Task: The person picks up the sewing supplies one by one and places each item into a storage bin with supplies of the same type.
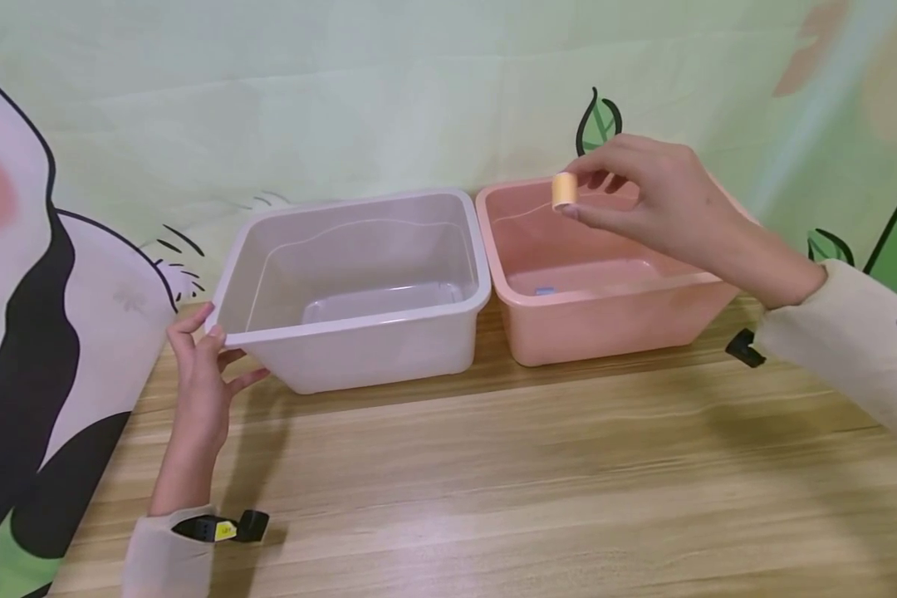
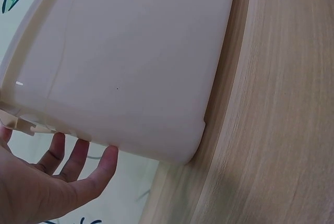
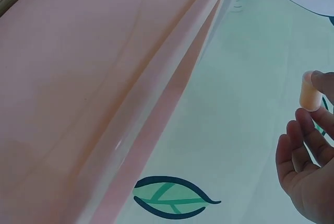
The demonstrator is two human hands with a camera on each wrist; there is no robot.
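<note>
Between thumb and fingertip, my right hand [image 1: 661,195] pinches a small yellow-orange cylinder [image 1: 565,191] above the pink plastic tub [image 1: 598,324]. The right wrist view shows the same cylinder [image 3: 311,91] with the other fingers loosely bent below it. At the front left corner of the white plastic tub [image 1: 374,357], my left hand [image 1: 203,386] grips the rim. Its fingertips [image 2: 108,153] touch the tub's side wall in the left wrist view. On the pink tub's floor lies a small blue piece [image 1: 545,291], partly hidden by the front rim.
Both tubs stand side by side at the back of a wood-grain table [image 1: 448,473], their rims close together. Right behind them hangs a pale green printed cloth [image 1: 359,100] with leaves and a panda figure. Each wrist wears a black camera mount [image 1: 224,526].
</note>
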